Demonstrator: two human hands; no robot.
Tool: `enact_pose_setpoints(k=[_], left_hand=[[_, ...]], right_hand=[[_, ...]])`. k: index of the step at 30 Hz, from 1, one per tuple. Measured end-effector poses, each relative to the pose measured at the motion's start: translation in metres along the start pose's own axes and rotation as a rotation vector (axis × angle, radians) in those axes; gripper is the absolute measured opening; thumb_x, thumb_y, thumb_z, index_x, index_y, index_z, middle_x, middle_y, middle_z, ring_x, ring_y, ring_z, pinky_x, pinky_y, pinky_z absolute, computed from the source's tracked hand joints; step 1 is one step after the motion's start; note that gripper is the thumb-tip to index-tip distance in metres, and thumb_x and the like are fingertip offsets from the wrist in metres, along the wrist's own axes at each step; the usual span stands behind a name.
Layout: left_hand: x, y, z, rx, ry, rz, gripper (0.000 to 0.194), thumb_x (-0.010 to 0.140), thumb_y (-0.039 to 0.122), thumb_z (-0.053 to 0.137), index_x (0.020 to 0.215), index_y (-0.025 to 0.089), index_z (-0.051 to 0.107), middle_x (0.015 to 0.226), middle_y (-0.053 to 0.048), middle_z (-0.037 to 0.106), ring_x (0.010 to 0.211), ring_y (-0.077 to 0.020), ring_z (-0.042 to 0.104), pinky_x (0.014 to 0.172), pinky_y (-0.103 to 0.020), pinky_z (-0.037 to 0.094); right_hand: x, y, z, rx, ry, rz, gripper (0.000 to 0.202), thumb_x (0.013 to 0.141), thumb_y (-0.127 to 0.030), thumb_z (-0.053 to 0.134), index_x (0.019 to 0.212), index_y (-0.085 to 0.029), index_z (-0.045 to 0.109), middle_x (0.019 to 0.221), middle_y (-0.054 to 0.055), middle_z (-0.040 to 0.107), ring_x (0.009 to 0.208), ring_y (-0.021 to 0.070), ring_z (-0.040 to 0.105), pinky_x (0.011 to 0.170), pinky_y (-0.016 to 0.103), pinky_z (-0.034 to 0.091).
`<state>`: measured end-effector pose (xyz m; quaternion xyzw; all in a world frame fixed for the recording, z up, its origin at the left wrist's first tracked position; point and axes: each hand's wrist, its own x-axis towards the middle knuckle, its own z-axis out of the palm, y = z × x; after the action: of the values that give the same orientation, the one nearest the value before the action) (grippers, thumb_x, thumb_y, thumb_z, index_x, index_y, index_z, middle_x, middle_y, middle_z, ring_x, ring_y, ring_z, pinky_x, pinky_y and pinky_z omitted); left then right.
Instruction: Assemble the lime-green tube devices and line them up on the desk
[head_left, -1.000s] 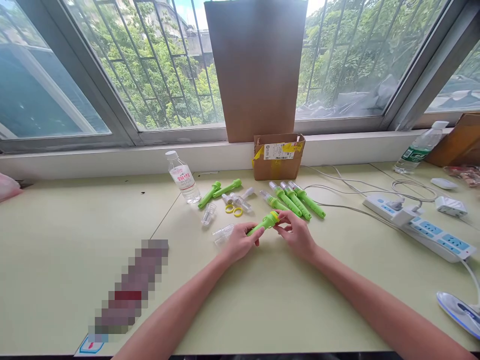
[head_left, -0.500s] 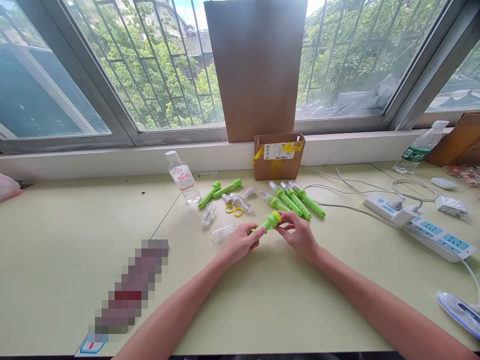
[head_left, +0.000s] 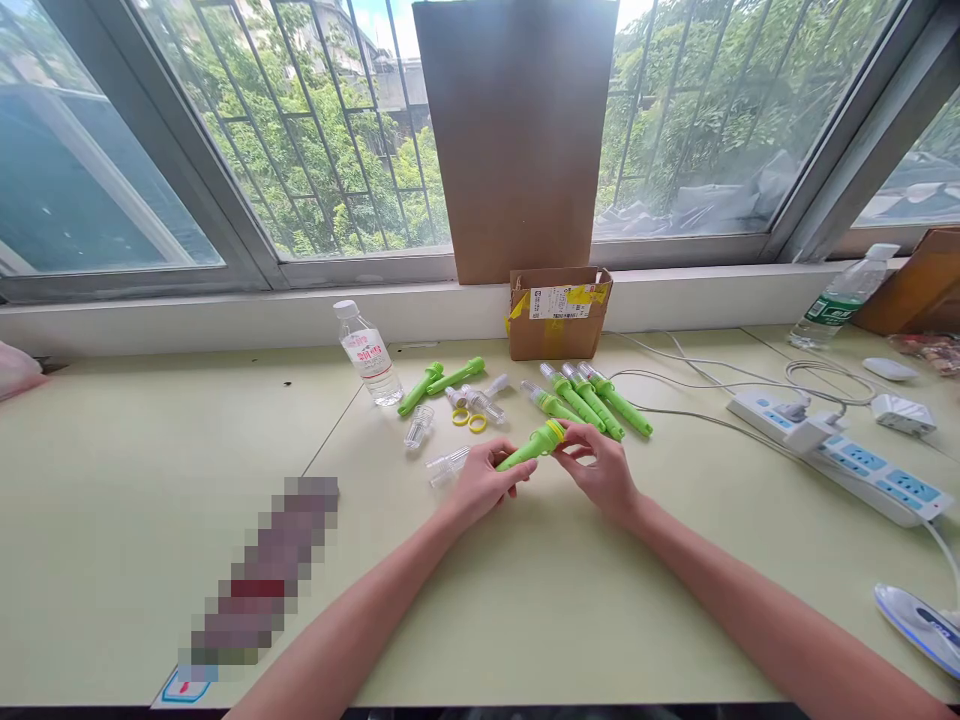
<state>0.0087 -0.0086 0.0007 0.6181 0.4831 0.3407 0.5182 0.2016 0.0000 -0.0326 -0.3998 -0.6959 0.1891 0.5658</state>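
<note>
From here, a carton (head_left: 555,338) stands on the bench (head_left: 637,620) before a brown board (head_left: 521,140); a power strip (head_left: 862,478) carries plugs (head_left: 810,433).

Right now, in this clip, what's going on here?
A person is handling a green tube over the table. The left hand holds its body; the right hand is at the end with a yellow band, its exact contact hard to make out. Beyond, four green tubes with clear tops lie side by side. Left of those lie two other green tubes, clear plastic pieces and two loose yellow rings.
</note>
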Motion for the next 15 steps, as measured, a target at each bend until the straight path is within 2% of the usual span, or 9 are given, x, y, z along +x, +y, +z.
enact_pose_setpoints(k=[7,15], left_hand=[[0.0026,-0.0039,-0.0006,0.040,0.025,-0.010,0.039,0.074,0.056,0.061,0.074,0.017,0.059,0.056,0.004,0.052,0.043,-0.0071,0.044,0.041,-0.020,0.034],[0.0046,-0.0056,-0.0051,0.012,-0.060,-0.047,0.043,0.077,0.057,0.056,0.064,0.016,0.054,0.056,0.004,0.046,0.041,-0.0050,0.036,0.039,-0.020,0.024]], right_hand=[[-0.0003,0.0034,-0.0002,0.030,-0.024,0.081,0.020,0.081,-0.039,0.065,0.083,-0.021,0.057,0.108,0.008,0.068,0.072,0.0187,0.070,0.056,0.033,0.061],[0.0004,0.0019,0.0045,0.049,-0.049,0.089,0.027,0.080,-0.039,0.066,0.089,-0.022,0.048,0.110,0.010,0.066,0.073,0.0190,0.070,0.051,0.032,0.060]])
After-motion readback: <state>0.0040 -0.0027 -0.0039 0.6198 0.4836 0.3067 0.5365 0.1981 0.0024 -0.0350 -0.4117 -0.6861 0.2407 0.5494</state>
